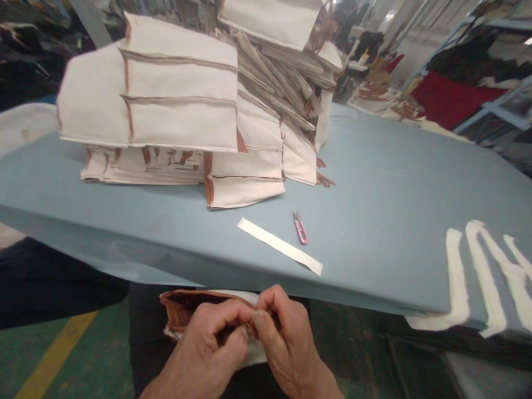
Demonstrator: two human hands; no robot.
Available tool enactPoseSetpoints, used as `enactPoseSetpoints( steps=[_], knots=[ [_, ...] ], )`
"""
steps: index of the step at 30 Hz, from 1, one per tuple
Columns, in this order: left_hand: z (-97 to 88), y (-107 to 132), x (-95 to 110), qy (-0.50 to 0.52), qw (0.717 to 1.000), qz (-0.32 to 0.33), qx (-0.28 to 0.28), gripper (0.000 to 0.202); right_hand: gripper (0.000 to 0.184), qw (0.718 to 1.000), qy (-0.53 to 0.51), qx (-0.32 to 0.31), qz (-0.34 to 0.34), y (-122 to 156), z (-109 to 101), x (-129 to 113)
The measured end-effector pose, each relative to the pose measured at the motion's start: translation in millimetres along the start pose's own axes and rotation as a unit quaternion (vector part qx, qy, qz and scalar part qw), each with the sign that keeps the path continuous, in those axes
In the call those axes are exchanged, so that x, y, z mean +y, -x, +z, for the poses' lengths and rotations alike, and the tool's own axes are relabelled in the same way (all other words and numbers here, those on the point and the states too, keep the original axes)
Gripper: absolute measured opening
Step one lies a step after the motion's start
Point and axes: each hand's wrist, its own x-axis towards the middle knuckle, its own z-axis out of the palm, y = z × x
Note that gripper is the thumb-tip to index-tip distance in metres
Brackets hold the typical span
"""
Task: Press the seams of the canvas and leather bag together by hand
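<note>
Below the table's near edge, my left hand (205,349) and my right hand (282,338) are both closed on a white fabric bag (183,313) with a brown leather rim. Fingers of both hands pinch the brown edge where they meet, thumbs pressed close together. Most of the bag is hidden under my hands. On the table just beyond lie a white strip (279,245) and a pink thread snipper (300,227).
A blue-grey table (394,221) holds tall stacks of white bags with brown trim (178,105). White bands (477,271) cross its right end. Below are a green floor with a yellow line (58,354) and dark cloth at left. Cluttered racks stand behind.
</note>
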Motion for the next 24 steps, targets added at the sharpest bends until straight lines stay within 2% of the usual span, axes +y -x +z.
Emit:
enactPoseSetpoints(
  steps=[2, 6, 12, 15, 20, 24],
  knots=[
    [-5.0, 0, -2, 0.029, 0.999, -0.029, -0.011, 0.026, 0.027, 0.999, 0.039, -0.006, -0.036, 2, -2, -1],
    [-12.5, 3, -5, 0.041, 0.998, -0.043, -0.020, 0.025, 0.024, 0.991, 0.094, -0.011, -0.091, 4, -5, -3],
    [-23.3, 4, 6, 0.046, 0.996, -0.051, -0.064, 0.022, 0.013, 0.989, 0.113, -0.023, -0.091, 13, -6, -6],
    [-26.4, 2, 14, 0.048, 0.992, -0.078, -0.085, 0.021, 0.010, 0.989, 0.114, -0.011, -0.096, 14, -3, -7],
    [-25.5, 1, 11, 0.045, 0.993, -0.087, -0.067, 0.033, 0.010, 0.983, 0.148, -0.002, -0.108, 12, 3, -6],
    [-21.5, 7, 4, -0.005, 0.997, -0.073, -0.034, 0.032, 0.010, 0.987, 0.126, -0.003, -0.097, 13, 9, -5]
  ],
)
